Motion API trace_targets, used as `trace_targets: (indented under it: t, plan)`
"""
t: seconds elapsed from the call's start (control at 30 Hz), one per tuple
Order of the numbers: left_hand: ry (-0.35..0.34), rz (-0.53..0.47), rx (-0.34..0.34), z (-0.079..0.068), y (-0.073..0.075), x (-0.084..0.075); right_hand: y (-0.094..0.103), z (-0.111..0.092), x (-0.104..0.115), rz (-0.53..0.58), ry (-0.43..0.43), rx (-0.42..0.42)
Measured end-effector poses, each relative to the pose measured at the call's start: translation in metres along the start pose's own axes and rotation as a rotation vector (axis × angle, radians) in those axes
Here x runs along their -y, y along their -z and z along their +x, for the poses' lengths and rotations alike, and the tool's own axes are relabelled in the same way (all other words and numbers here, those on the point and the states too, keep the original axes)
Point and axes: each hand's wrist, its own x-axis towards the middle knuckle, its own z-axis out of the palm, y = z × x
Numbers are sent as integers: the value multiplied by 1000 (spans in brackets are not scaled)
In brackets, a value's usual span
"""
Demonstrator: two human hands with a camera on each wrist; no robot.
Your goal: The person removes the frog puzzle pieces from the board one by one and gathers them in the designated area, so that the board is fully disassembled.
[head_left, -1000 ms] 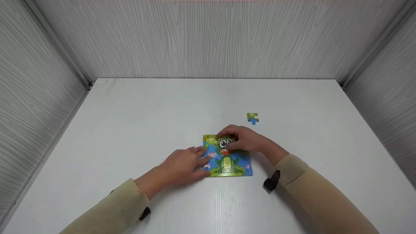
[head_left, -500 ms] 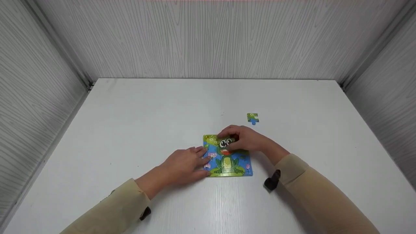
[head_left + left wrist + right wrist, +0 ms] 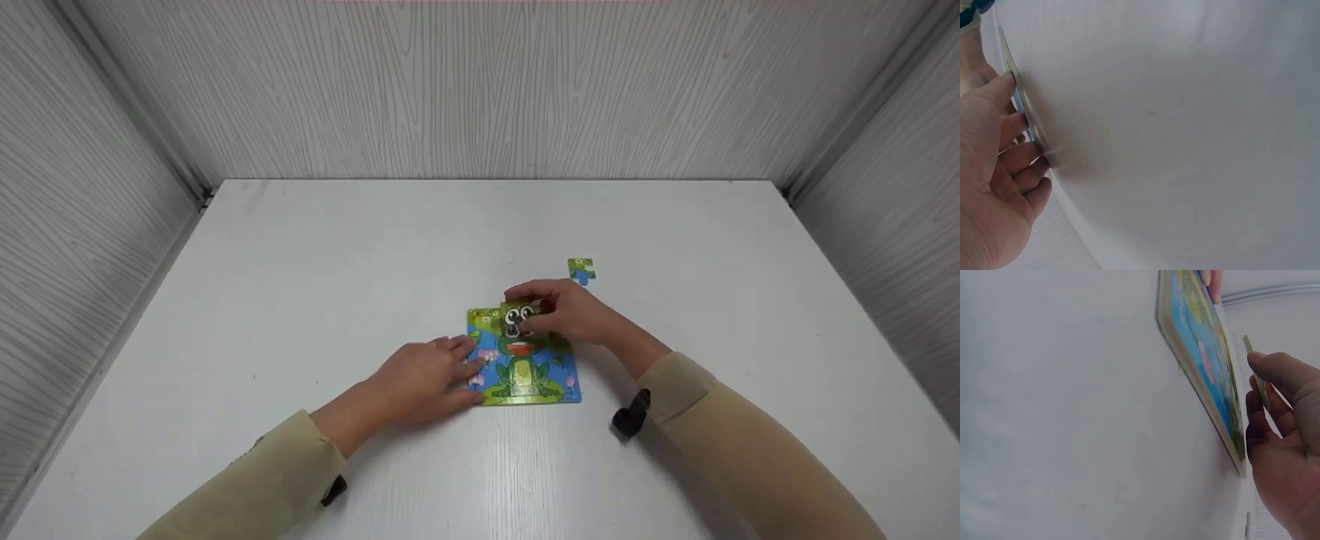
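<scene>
A square frog jigsaw puzzle [image 3: 525, 382] lies on the white table, its blue and green picture facing up. My right hand [image 3: 574, 311] pinches a jigsaw piece [image 3: 516, 319] with the frog's eyes, between thumb and fingers. In the right wrist view that piece [image 3: 1264, 394] is raised off the puzzle board [image 3: 1199, 377], apart from its surface. The spot under the piece is hidden from the head view. My left hand [image 3: 424, 382] rests at the puzzle's left edge, fingers spread and fingertips on its border; the left wrist view shows these fingertips along the thin edge.
Another jigsaw piece [image 3: 581, 268], green and blue, lies loose on the table beyond my right hand. Grey wood-grain panels [image 3: 480, 90] stand at the back and both sides of the white table [image 3: 337, 262].
My right hand has risen slightly and away, lifting the eye piece from its place in the puzzle. The left hand stays where it was at the border.
</scene>
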Motion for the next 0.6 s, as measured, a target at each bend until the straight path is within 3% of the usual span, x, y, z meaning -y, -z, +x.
trace_targets:
  t: [0.2, 0.6]
  plan:
    - [3, -10, -13, -1, 0, -1, 24, -6, 8, -19, 63, -80]
    - [-8, -13, -28, 1, -1, -2, 82, -24, 1, -92, 57, -182]
